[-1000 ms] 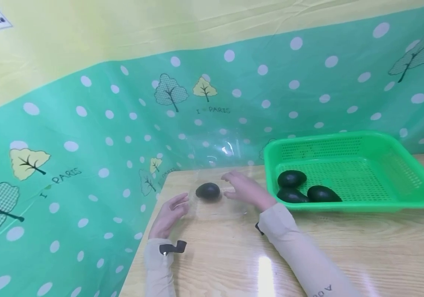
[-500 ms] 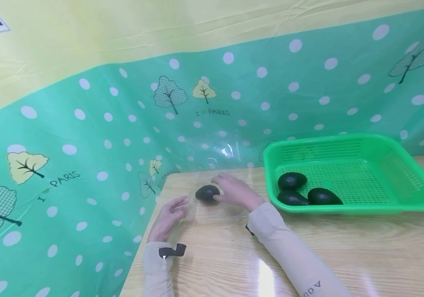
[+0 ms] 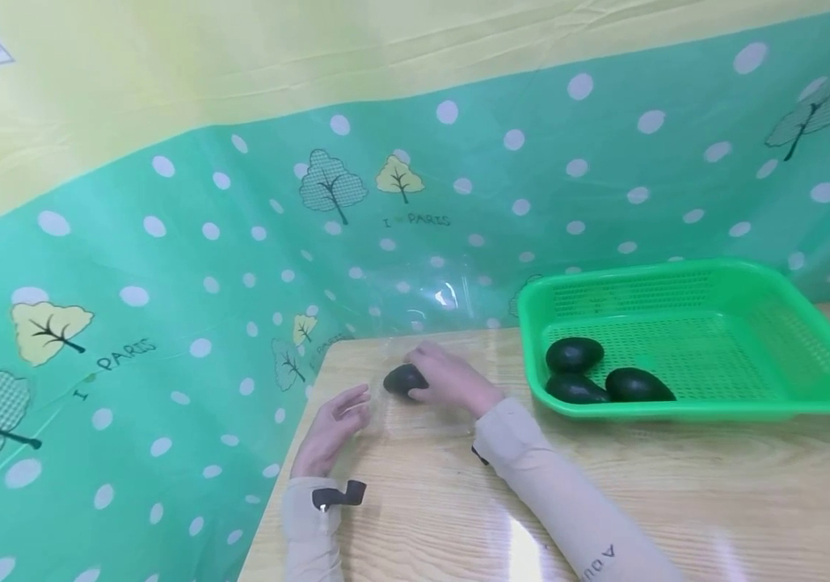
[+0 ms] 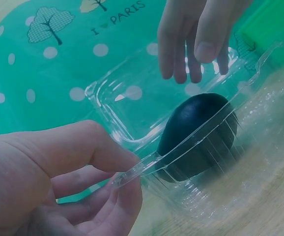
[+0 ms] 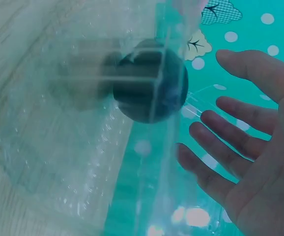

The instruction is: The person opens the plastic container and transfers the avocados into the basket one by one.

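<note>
A dark avocado lies in a clear plastic clamshell box on the table, with the box's lid raised at the back. My left hand pinches the near-left rim of the box between thumb and fingers in the left wrist view. From the right, my right hand reaches over the box and overlaps the avocado in the head view. Both wrist views show its fingers spread and relaxed, a small gap away from the fruit, with nothing held.
To the right stands a green perforated plastic basket with three more avocados at its left end. A green dotted cloth hangs behind and along the left of the wooden table.
My right hand has moved left, from beside the avocado to over it. The left hand has stayed at the box's left side, and the avocado has barely shifted.
</note>
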`<state>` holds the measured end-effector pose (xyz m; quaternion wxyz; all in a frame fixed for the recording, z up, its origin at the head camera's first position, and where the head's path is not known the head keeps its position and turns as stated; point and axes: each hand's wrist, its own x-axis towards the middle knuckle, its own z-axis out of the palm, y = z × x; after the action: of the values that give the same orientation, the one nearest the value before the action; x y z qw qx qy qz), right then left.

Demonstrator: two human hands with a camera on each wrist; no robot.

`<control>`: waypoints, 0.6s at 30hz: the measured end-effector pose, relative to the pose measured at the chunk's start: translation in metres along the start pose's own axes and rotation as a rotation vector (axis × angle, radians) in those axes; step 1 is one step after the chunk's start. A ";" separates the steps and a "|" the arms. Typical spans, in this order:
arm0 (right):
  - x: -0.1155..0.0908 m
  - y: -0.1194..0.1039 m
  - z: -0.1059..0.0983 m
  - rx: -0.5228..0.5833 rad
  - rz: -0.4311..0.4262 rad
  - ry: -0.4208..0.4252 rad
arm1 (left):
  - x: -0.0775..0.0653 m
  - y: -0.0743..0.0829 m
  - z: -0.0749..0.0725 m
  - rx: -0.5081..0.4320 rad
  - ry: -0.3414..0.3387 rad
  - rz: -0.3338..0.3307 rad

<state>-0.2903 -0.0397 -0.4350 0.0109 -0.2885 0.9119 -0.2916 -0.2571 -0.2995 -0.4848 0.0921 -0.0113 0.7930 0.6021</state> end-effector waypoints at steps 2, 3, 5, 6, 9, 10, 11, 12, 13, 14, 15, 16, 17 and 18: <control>0.001 0.000 0.002 -0.009 -0.006 0.005 | 0.000 0.001 0.001 0.006 0.000 0.003; 0.002 0.001 0.002 -0.010 -0.008 0.008 | 0.000 0.001 0.002 0.008 -0.001 0.004; 0.004 -0.001 0.005 -0.008 -0.016 0.012 | -0.001 0.001 0.001 0.002 -0.004 0.010; 0.005 -0.002 0.006 -0.005 -0.017 0.010 | -0.001 0.000 0.000 -0.006 -0.004 0.010; 0.008 -0.002 0.011 0.006 -0.024 0.007 | -0.001 -0.001 -0.001 -0.025 -0.010 0.003; 0.010 -0.002 0.012 0.010 -0.025 0.005 | -0.001 -0.002 -0.002 -0.033 -0.011 0.000; 0.011 -0.001 0.014 0.011 -0.026 0.005 | -0.001 -0.002 -0.002 -0.037 -0.009 -0.004; 0.012 0.000 0.015 0.012 -0.026 0.005 | -0.001 -0.003 -0.002 -0.038 -0.008 -0.004; 0.013 0.001 0.017 0.009 -0.027 0.010 | -0.001 -0.003 -0.002 -0.037 -0.007 -0.005; 0.014 0.002 0.018 0.003 -0.026 0.011 | -0.001 -0.003 -0.001 -0.037 -0.005 -0.003; 0.014 0.004 0.020 0.003 -0.024 0.013 | -0.001 -0.003 -0.001 -0.038 -0.004 -0.003; 0.015 0.004 0.021 -0.001 -0.022 0.012 | 0.000 -0.003 -0.001 -0.040 -0.004 -0.001; 0.015 0.005 0.023 -0.004 -0.022 0.014 | 0.000 -0.002 -0.001 -0.038 -0.007 0.001; 0.016 0.005 0.024 -0.002 -0.022 0.012 | 0.000 -0.002 0.000 -0.037 -0.008 0.002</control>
<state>-0.3017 -0.0568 -0.4552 0.0018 -0.2966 0.9092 -0.2924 -0.2567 -0.3005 -0.4866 0.0944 -0.0099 0.7815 0.6167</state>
